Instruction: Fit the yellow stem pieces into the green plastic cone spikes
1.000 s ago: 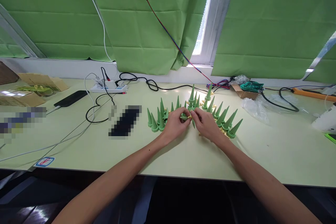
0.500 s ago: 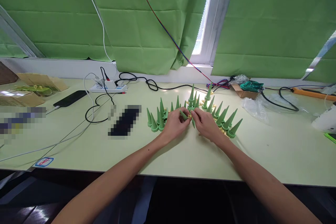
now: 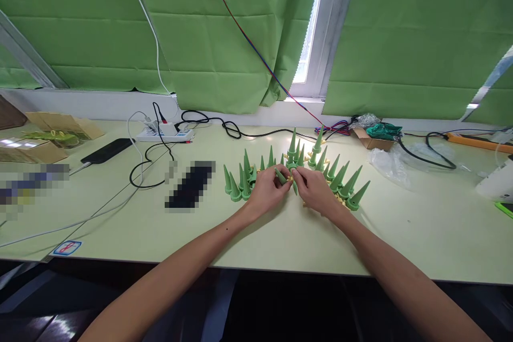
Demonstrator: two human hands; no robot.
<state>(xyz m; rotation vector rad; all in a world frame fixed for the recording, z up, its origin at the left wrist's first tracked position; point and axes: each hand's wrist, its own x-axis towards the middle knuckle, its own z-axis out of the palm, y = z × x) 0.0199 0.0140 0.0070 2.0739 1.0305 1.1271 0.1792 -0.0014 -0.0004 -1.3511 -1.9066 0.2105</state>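
Note:
Green plastic cone spikes (image 3: 234, 191) with round bases stand in several clusters on the table, some with small yellow pieces around them. My left hand (image 3: 267, 188) is closed on one green cone spike (image 3: 280, 175), tilted with its tip to the upper left. Against that spike's base end, my right hand (image 3: 313, 188) pinches a small yellow piece (image 3: 290, 177), mostly covered by the fingers. The two hands almost meet in front of the clusters. More cone spikes (image 3: 355, 197) stand just right of my right hand.
A dark blurred rectangle (image 3: 191, 184) lies left of the cones. Beyond it are a black phone (image 3: 107, 152), a power strip (image 3: 166, 133) and loose cables. Cardboard boxes (image 3: 34, 148) sit far left; a plastic bag (image 3: 388, 166) and small carton (image 3: 371, 140) lie right.
Almost nothing differs. Both hands keep their places at the spike and the yellow piece, with at most a slight shift of the fingers.

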